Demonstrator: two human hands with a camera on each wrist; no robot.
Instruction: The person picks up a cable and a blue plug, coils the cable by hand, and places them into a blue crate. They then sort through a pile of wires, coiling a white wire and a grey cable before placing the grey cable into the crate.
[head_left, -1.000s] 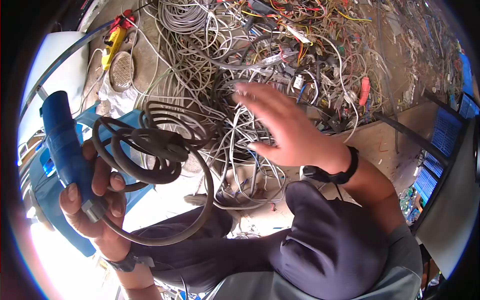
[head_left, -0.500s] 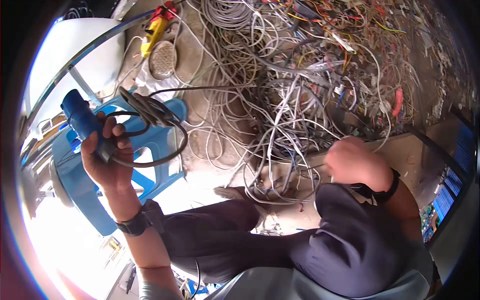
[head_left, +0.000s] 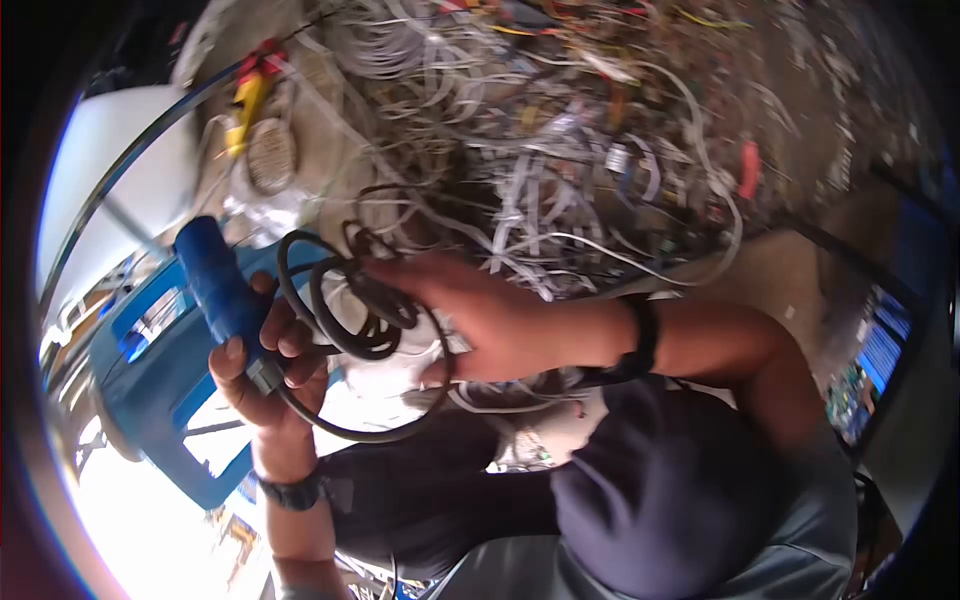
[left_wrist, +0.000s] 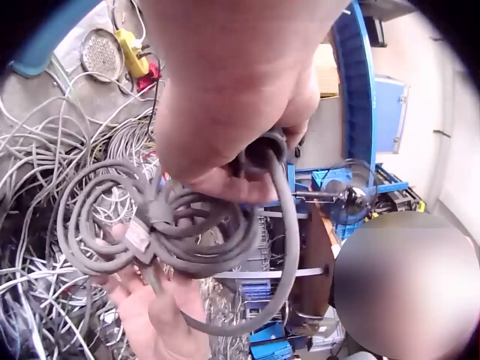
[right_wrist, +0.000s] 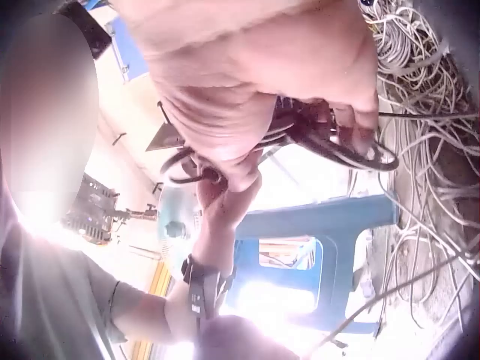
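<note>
My left hand (head_left: 270, 395) grips a blue industrial plug (head_left: 212, 280) by its lower end, fingers curled round it. From the plug's base a dark cable (head_left: 400, 432) loops over to a tied coil (left_wrist: 150, 214) of the same cable. My right hand (head_left: 510, 315) is at that coil, blurred in the head view. In the left wrist view its fingers (left_wrist: 116, 289) lie behind the loops and its thumb on the near side. The right wrist view has its fingers (right_wrist: 352, 127) curled about the cable.
A blue plastic stool (head_left: 160, 390) stands at the left, under the plug. Tangled grey and white cables (head_left: 540, 190) cover the floor ahead. Farther left lie a yellow tool (head_left: 248, 105) and a round woven disc (head_left: 270, 155). My bent knee (head_left: 650, 480) is below the right forearm.
My right hand drew back toward the right knee, then came left to the coil. The plug stays in my left hand; the coil swung outward, then back in. The head view shifted.
</note>
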